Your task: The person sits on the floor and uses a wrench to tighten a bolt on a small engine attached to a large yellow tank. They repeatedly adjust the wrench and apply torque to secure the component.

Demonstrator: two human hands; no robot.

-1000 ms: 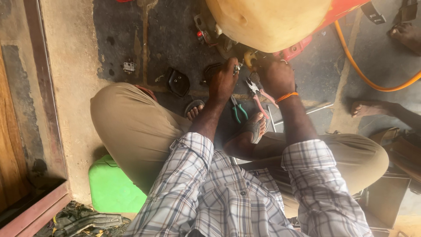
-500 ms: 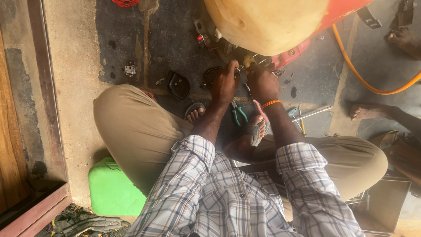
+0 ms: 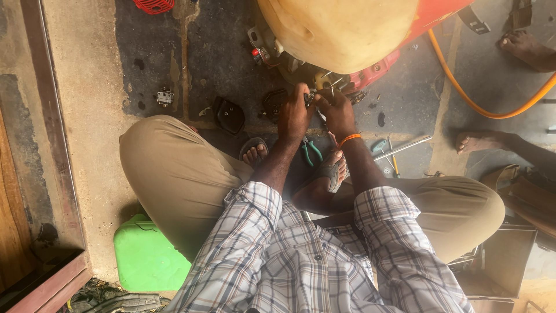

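Working: left hand (image 3: 293, 116) and right hand (image 3: 336, 113) are closing on small metal fittings (image 3: 315, 95) under the red engine (image 3: 370, 72).
Next: needing steady fingertip grip.

tank (image 3: 339, 32): cut off at 12 o'clock
fingertips (image 3: 310, 95): hidden against engine (image 3: 324, 78)
held part: too small

Plaid shirt w/ rolled sleeves, khaki trousers, orange wristband (image 3: 349, 138), sandals.

Stained concrete floor (image 3: 150, 64), daylit, wooden doorframe (image 3: 55, 145) left
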